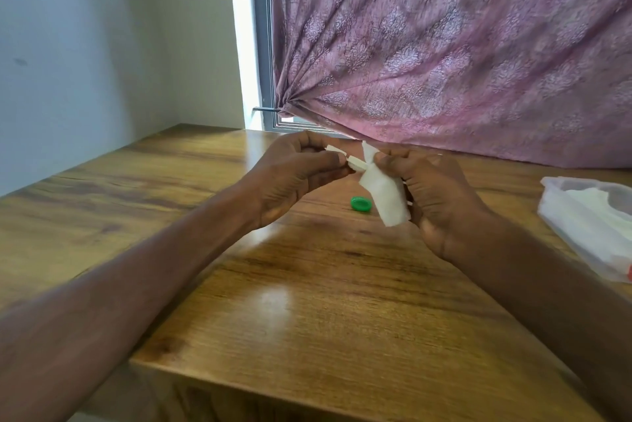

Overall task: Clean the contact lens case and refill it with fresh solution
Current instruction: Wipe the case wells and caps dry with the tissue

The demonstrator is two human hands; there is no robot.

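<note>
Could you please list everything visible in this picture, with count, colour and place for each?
White plastic contact lens case: one, white, held above the table between the two hands.
White folded tissue: one, white, in the right hand, its upper end at the case.
Green round cap: one, green, lying on the table below the hands.
Clear plastic bag with white contents: one, translucent, on the table at the right edge.
Brown wooden table: one, brown, filling the foreground.
Pink patterned curtain: one, pink, behind the table, gathered at the window.
Grey window frame: one, grey, left of the curtain.
Left hand: one, pinches the case.
Right hand: one, grips the tissue.
</note>
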